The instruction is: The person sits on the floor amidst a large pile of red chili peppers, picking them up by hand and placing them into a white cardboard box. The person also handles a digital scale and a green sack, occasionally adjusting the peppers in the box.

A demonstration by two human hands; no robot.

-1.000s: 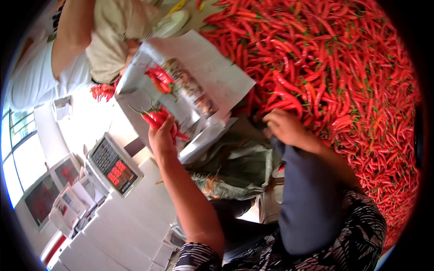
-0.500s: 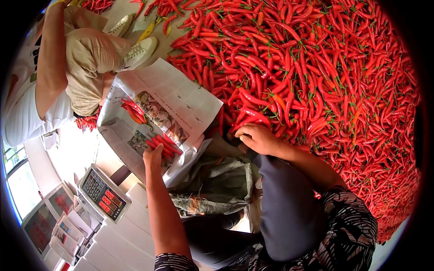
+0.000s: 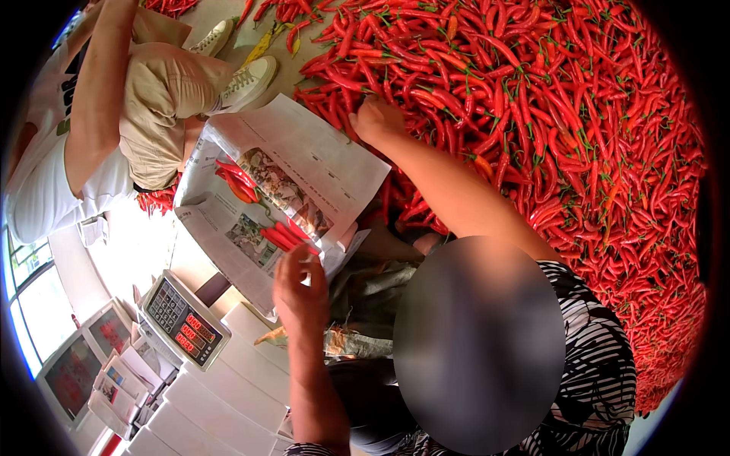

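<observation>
My left hand (image 3: pixel 299 286) is beside the near edge of a newspaper-lined box (image 3: pixel 342 171), fingers loosely bent and apart, holding nothing visible. Just above it a bundle of red chilies (image 3: pixel 285 235) lies on the paper, with another small bundle (image 3: pixel 234 176) farther back. My right hand (image 3: pixel 378 120) reaches over to the big pile of red chilies (image 3: pixel 517 91) past the box's far corner, fingers curled down among the peppers; what they hold is hidden. A blurred oval hides the lower right of the view.
Another person (image 3: pixel 156 114) in beige trousers sits at upper left, feet beside the box. A digital scale (image 3: pixel 182 319) stands at lower left on white boxes (image 3: pixel 220 403), near screens (image 3: pixel 72 376) and a window. A crumpled dark sack (image 3: pixel 353 289) lies below the box.
My left hand has set chilies down in the box and drawn slightly back off them. My right hand has moved from near my knee up and forward onto the pile.
</observation>
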